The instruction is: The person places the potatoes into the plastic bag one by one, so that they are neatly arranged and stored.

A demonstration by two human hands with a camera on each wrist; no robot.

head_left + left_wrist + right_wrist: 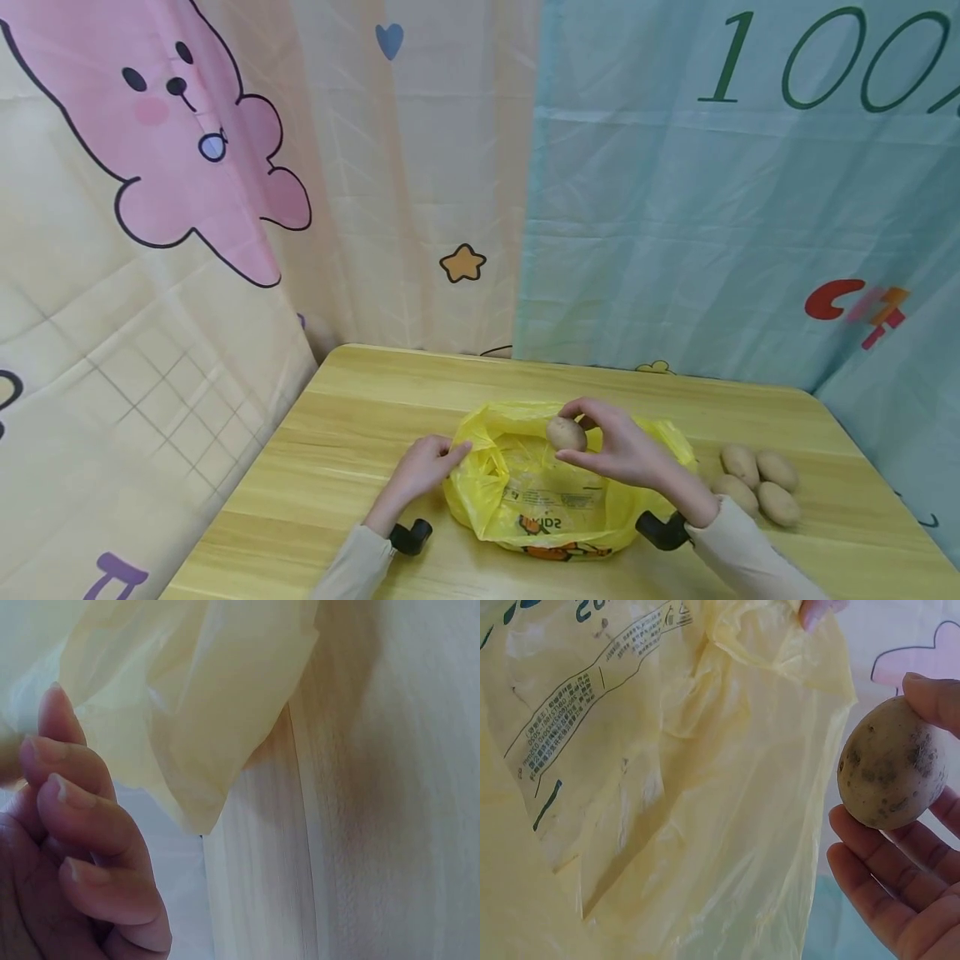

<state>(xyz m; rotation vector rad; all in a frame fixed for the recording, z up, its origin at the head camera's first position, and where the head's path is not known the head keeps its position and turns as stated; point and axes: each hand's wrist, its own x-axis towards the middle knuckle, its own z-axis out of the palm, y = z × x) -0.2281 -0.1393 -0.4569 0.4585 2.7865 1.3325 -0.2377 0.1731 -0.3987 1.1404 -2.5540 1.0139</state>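
A yellow plastic bag (480, 500) lies on the table with its mouth spread wide. At its left rim, my left hand (422, 473) pinches the plastic between thumb and fingers; the left wrist view has its fingers (97, 817) curled beside the bag (225, 697). Above the opening, my right hand (626, 446) holds a potato (566, 434) by thumb and fingertips. The right wrist view puts this potato (892, 765), with dark blotches, just beside the bag's wall (757, 765). Several other potatoes (778, 503) sit together on the table, right of the bag.
The wooden table (337, 433) reaches back to printed curtains (420, 183). Dark wrist mounts sit by both wrists, the left one (411, 537) near the bag's left side and the right one (663, 531) over its right edge.
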